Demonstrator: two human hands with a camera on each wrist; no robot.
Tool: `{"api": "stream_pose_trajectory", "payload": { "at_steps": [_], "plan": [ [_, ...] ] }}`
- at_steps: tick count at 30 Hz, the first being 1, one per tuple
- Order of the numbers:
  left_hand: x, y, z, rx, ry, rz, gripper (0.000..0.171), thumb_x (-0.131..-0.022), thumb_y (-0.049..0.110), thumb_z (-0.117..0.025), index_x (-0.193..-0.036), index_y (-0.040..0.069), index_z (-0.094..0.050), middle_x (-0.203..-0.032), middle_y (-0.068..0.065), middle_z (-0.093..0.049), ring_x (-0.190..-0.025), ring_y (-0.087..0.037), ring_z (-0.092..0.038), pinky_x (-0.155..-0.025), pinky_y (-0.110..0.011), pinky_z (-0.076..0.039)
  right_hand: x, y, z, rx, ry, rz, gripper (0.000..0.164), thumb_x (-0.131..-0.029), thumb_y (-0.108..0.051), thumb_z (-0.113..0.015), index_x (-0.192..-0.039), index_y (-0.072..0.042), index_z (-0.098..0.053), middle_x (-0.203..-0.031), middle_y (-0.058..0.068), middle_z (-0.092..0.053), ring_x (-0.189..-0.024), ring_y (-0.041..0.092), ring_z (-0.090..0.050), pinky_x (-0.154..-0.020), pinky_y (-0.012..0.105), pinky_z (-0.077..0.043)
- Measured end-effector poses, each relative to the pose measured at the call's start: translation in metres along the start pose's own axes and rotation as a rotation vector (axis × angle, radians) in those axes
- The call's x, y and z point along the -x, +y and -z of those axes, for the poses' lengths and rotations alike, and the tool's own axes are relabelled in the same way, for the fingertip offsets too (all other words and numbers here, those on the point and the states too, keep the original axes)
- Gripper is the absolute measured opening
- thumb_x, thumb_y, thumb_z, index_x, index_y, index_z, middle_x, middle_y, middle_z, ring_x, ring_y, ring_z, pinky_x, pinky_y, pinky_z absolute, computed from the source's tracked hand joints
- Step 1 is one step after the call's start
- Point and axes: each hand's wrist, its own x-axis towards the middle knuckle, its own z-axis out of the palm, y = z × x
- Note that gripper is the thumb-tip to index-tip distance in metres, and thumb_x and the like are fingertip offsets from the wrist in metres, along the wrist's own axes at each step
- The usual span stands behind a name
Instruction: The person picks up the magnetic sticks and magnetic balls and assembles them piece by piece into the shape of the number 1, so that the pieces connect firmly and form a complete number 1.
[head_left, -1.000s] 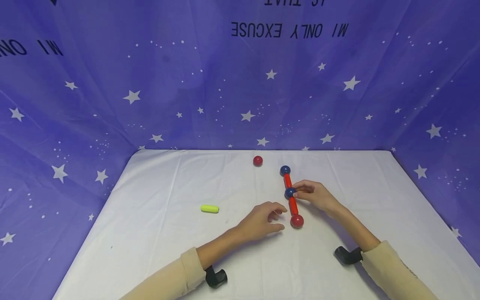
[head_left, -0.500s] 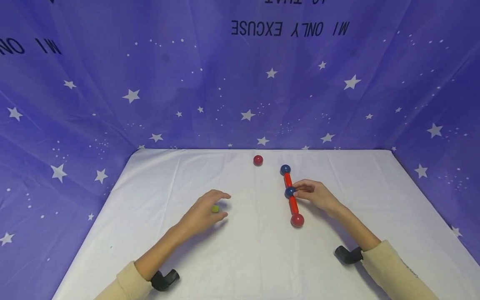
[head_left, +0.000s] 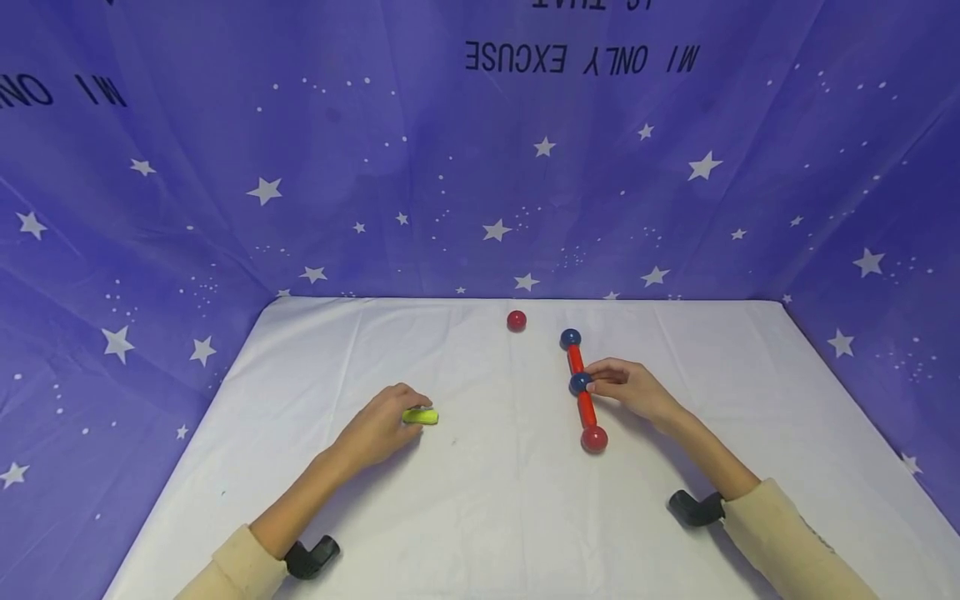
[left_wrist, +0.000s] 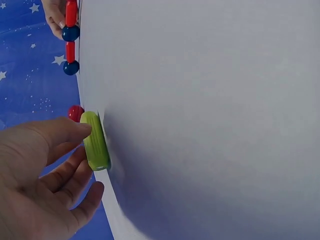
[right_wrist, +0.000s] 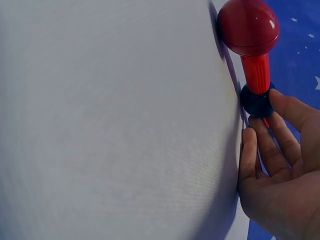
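At the left, my left hand point(head_left: 382, 423) has its thumb and fingers on either side of a short yellow-green toy rod point(head_left: 423, 416), pinching it near the table surface. In the left wrist view, the thumb lies against that rod point(left_wrist: 95, 142). My right hand point(head_left: 633, 392) pinches the middle blue ball point(head_left: 580, 383) of a straight chain lying on the table. That chain has a far blue ball point(head_left: 570, 338), two red rods, the nearer one point(head_left: 587, 409) leading to a red ball point(head_left: 594, 439). In the right wrist view, the thumb touches the blue ball point(right_wrist: 257, 101).
A loose red ball point(head_left: 516, 321) lies near the back edge of the white-covered table point(head_left: 480, 517). Behind and at the sides hangs a purple curtain point(head_left: 450, 167) with white stars. Black wrist mounts point(head_left: 313, 557) stick out near both sleeves.
My left hand has moved left, away from the chain's near end, and closed its fingers around the yellow-green rod. The right hand has stayed on the middle blue ball.
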Motion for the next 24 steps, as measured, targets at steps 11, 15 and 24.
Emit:
{"api": "stream_pose_trajectory", "payload": {
  "at_steps": [11, 15, 24],
  "plan": [
    [-0.006, -0.001, -0.003, -0.050, -0.043, 0.064, 0.022, -0.082, 0.001, -0.075, -0.104, 0.004, -0.073, -0.096, -0.002, -0.065, -0.089, -0.018, -0.060, -0.080, -0.038, -0.053, 0.000, 0.001, -0.001, -0.009, -0.008, 0.003, 0.035, -0.095, -0.021, -0.070, -0.126, -0.006, -0.065, -0.116, 0.010, -0.070, -0.117, 0.032, -0.059, -0.098, 0.047, -0.045],
    [-0.008, 0.005, -0.005, 0.056, -0.036, 0.070, 0.023, -0.082, 0.002, -0.076, -0.104, 0.004, -0.074, -0.094, 0.000, -0.067, -0.087, -0.016, -0.063, -0.079, -0.037, -0.053, -0.001, 0.000, -0.001, -0.006, -0.003, -0.002, 0.036, -0.094, -0.022, -0.071, -0.126, -0.006, -0.065, -0.116, 0.010, -0.070, -0.117, 0.032, -0.059, -0.097, 0.047, -0.045],
    [-0.022, 0.031, -0.024, 0.391, -0.091, 0.084, 0.016, -0.086, 0.005, -0.074, -0.102, 0.001, -0.072, -0.088, 0.003, -0.067, -0.081, -0.011, -0.063, -0.076, -0.028, -0.054, 0.001, 0.000, 0.000, -0.006, -0.002, -0.001, 0.034, -0.095, -0.020, -0.070, -0.125, -0.006, -0.066, -0.115, 0.010, -0.070, -0.116, 0.032, -0.059, -0.096, 0.046, -0.045]
  ]
}}
